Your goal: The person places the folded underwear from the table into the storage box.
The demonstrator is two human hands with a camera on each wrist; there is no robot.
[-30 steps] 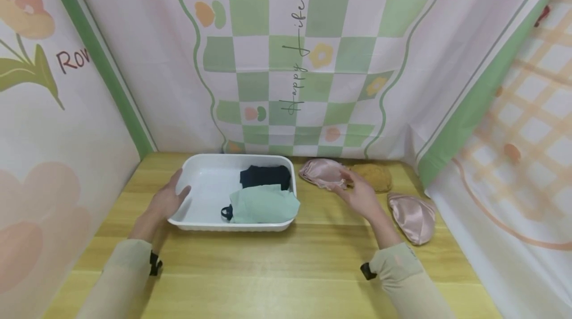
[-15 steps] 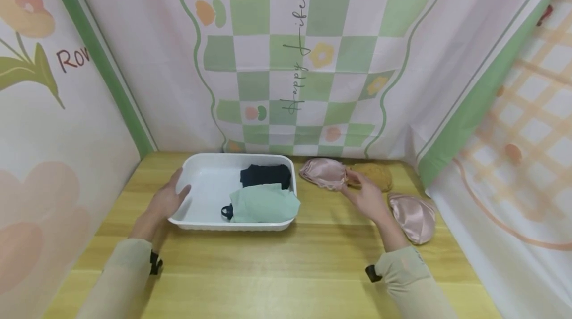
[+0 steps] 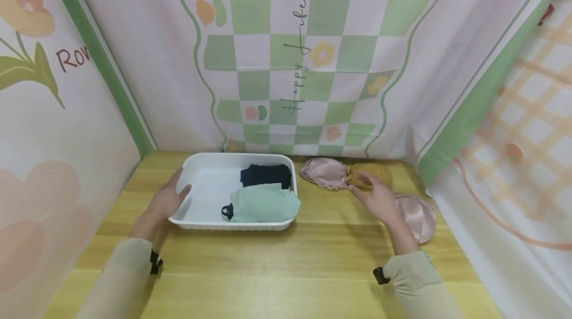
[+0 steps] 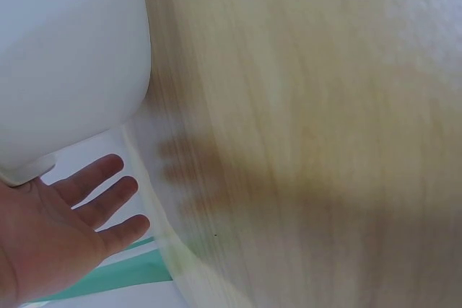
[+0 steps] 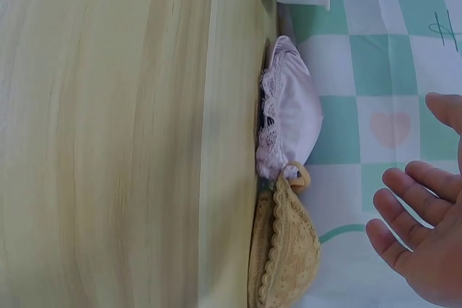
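Observation:
My left hand [image 3: 164, 203] holds the left rim of the white tray [image 3: 201, 225], thumb over the edge and fingers outside. In the left wrist view those fingers [image 4: 101, 210] extend below the rim. Inside the tray lie a folded black garment [image 3: 265, 176] and a folded mint-green one [image 3: 263, 203]. My right hand [image 3: 379, 200] hovers with spread fingers by a folded mustard lace bra [image 3: 384, 175], holding nothing. Left of that sits a folded pink satin bra [image 3: 323, 172] with lace trim, the two close together in the right wrist view. Another pink satin piece [image 3: 420, 217] is partly behind my right hand.
The wooden table [image 3: 268, 269] carries everything. A checked green-and-white curtain [image 3: 290, 85] hangs along its back edge, with printed curtains on both sides. Below the mint-green garment a small black loop [image 3: 227, 211] sticks out inside the tray.
My right hand has moved right, from the lace edge of the left pink bra to over the mustard bra. That pink bra shows fully now. The left hand and tray have stayed put.

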